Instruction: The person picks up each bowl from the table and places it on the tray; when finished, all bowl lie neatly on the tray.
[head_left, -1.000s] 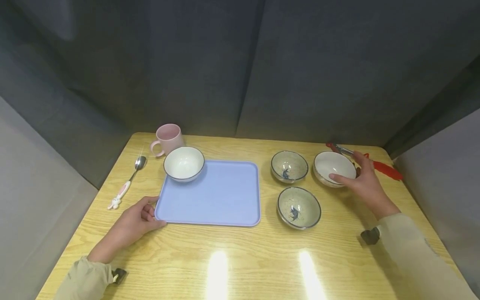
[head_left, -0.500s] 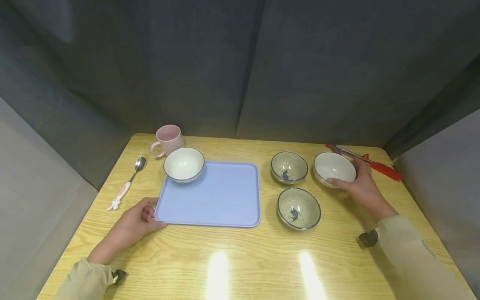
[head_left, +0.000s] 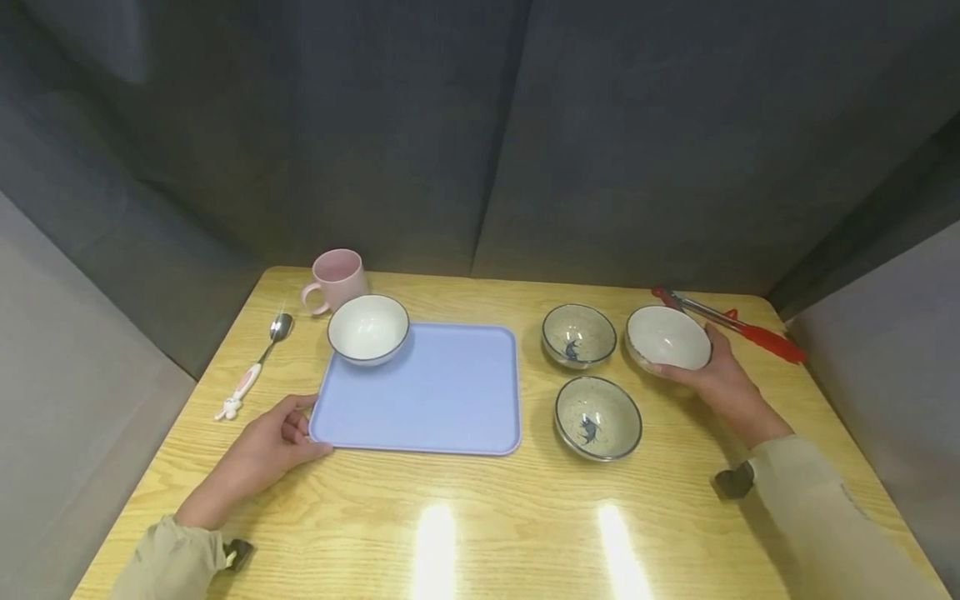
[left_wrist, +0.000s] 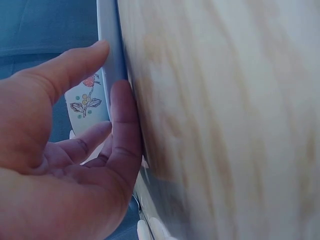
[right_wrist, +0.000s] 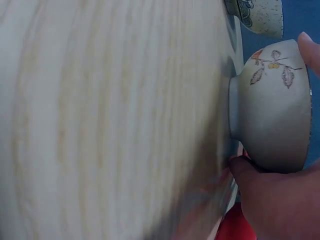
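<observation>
My right hand grips the right side of a white bowl, thumb near the front rim and fingers round the far side. In the right wrist view, a leaf-and-berry pattern decorates this bowl's outer wall; whether its foot touches the table is unclear. At the near left corner of a light blue tray, my left hand holds the edge between thumb and fingers. Another white bowl sits on the tray's far left corner. Two speckled bowls with blue motifs stand between the tray and my right hand.
A pink mug stands behind the tray's left corner. To its left lies a spoon with a rabbit handle. Red-handled tongs lie behind the right hand, near the table's far right edge. A dark curtain hangs behind the table.
My right hand's fingers have moved down round the white bowl's far side, and its thumb has slid along the near side. The bowl has tilted or shifted slightly. My left hand stays put.
</observation>
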